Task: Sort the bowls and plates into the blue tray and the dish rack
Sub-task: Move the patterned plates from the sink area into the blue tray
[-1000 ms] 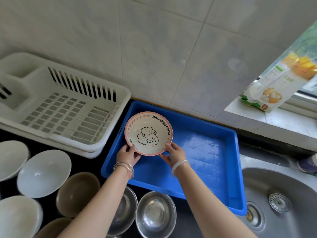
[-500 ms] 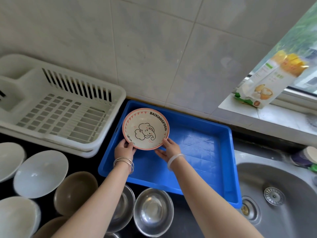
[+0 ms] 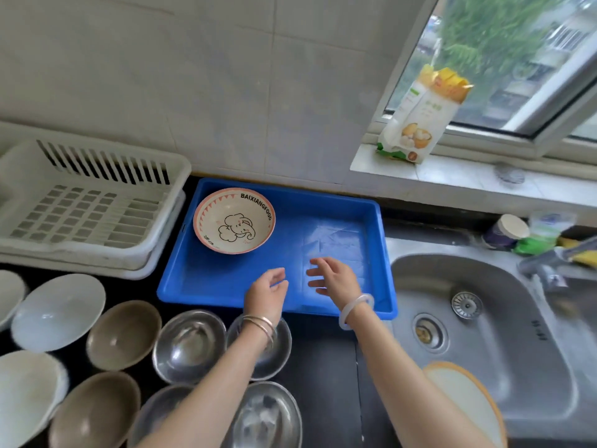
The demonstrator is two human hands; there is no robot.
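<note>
A pink-rimmed bowl with an elephant drawing [image 3: 234, 220] rests in the far left corner of the blue tray [image 3: 342, 208]. My left hand [image 3: 268, 292] and my right hand [image 3: 332, 278] hover over the tray's near part, fingers apart, holding nothing. The white dish rack [image 3: 93, 202] stands to the tray's left with nothing in it. On the dark counter in front lie white bowls [image 3: 58, 312], brown bowls [image 3: 124, 334] and steel bowls [image 3: 189, 345].
A steel sink [image 3: 484, 334] lies to the right, with a faucet [image 3: 546, 270] and bottles at its far edge. A food bag [image 3: 420, 118] leans on the windowsill. An orange-rimmed plate [image 3: 465, 402] shows at the lower right.
Both hands set the elephant bowl down in the tray's far left corner, let go and drew back toward me. The view has swung right.
</note>
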